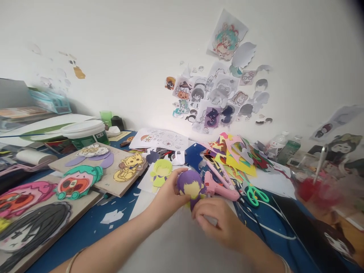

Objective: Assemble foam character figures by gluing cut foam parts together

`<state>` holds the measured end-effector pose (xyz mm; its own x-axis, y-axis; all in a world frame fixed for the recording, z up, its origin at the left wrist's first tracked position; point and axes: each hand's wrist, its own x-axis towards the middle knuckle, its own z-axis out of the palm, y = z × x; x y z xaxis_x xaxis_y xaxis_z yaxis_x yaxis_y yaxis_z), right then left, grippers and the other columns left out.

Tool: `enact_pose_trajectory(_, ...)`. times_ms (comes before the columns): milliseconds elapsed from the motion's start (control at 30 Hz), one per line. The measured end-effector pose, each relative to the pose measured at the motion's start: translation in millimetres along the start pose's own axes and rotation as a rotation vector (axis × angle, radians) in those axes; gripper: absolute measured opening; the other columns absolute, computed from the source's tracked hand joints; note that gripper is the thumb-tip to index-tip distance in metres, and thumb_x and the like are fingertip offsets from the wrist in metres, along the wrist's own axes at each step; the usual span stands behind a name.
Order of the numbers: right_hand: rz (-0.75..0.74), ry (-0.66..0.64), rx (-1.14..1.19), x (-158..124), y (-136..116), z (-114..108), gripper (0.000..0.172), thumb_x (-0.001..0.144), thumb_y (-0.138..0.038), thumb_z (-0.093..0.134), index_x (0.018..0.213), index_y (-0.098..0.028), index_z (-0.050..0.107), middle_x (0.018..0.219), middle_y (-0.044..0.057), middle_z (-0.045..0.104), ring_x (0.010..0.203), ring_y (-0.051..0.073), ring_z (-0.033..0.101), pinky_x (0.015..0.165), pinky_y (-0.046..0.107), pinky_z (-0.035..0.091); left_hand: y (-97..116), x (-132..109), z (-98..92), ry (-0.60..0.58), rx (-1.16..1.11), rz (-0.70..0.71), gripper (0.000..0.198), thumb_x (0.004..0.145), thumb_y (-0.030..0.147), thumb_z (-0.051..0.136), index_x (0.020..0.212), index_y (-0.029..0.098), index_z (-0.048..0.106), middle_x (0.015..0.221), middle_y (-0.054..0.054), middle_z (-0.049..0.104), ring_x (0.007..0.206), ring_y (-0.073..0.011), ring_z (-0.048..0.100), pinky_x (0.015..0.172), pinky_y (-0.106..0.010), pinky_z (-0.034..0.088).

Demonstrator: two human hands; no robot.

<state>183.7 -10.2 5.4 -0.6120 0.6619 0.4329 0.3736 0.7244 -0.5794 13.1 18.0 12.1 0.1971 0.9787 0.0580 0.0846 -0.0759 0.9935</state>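
Note:
Between my two hands is a small cut-out doll figure (191, 186) with purple hair, a blank yellow face and a purple body. My left hand (172, 193) grips it by the head, thumb across the front below the face. My right hand (213, 218) is closed at the figure's lower body, its fingers pinched on the purple part and hiding most of it. Just behind, to the left, a yellow-green paper figure (160, 172) lies on white paper. A pink glue gun (220, 189) rests close to the right of the figure.
Green-handled scissors (256, 194) and a white cable (267, 225) lie to the right. Behind are coloured foam scraps (236, 151). On the left, boards (109, 182) carry painted cut-outs, with a white tub (83, 132) beyond. Bottles (278, 144) stand at the back right.

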Motion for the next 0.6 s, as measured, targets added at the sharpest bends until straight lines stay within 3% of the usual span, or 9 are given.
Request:
enact_pose_trajectory(133, 0.081, 0.205, 0.255, -1.4, 4.0, -11.3, 0.027, 0.083, -0.017, 0.038, 0.063, -0.018, 0.056, 0.064, 0.003, 0.06, 0.059, 0.013, 0.055, 0.058, 0.026, 0.042, 8.5, 7.8, -19.8, 0.025, 0.166, -0.024, 0.066, 0.058, 0.012, 0.061, 0.119, 0.027, 0.043, 0.092, -0.002, 0.062, 0.065, -0.0146, 0.058, 0.054, -0.024, 0.046)
enact_pose_trajectory(233, 0.172, 0.432, 0.383, -2.5, 12.4, -19.3, 0.024, 0.081, -0.016, 0.038, 0.07, -0.018, 0.06, 0.068, 0.003, 0.061, 0.058, 0.014, 0.053, 0.055, 0.026, 0.043, 21.5, 13.6, -37.8, 0.07, 0.123, -0.065, 0.069, 0.057, 0.013, 0.063, 0.121, 0.028, 0.043, 0.098, -0.004, 0.061, 0.078, -0.0197, 0.062, 0.061, -0.027, 0.05)
enact_pose_trajectory(367, 0.17, 0.712, 0.433, -2.8, 22.8, -27.1, 0.022, 0.072, -0.01, 0.04, 0.055, -0.019, 0.05, 0.051, -0.001, 0.048, 0.052, 0.012, 0.045, 0.049, 0.025, 0.037, 32.0, 19.3, -58.2, 0.185, 0.059, -0.102, 0.058, 0.063, 0.022, 0.061, 0.119, 0.028, 0.046, 0.102, -0.006, 0.061, 0.086, -0.022, 0.062, 0.067, -0.03, 0.051)
enact_pose_trajectory(600, 0.208, 0.786, 0.506, -0.9, 30.8, -33.4, 0.02, 0.069, -0.009, 0.039, 0.053, -0.019, 0.045, 0.051, -0.003, 0.041, 0.048, 0.011, 0.037, 0.046, 0.024, 0.029, 27.7, 34.3, -68.5, -0.03, 0.166, -0.05, 0.073, 0.066, 0.02, 0.06, 0.132, 0.026, 0.031, 0.113, -0.009, 0.058, 0.089, -0.0212, 0.062, 0.064, -0.027, 0.05)
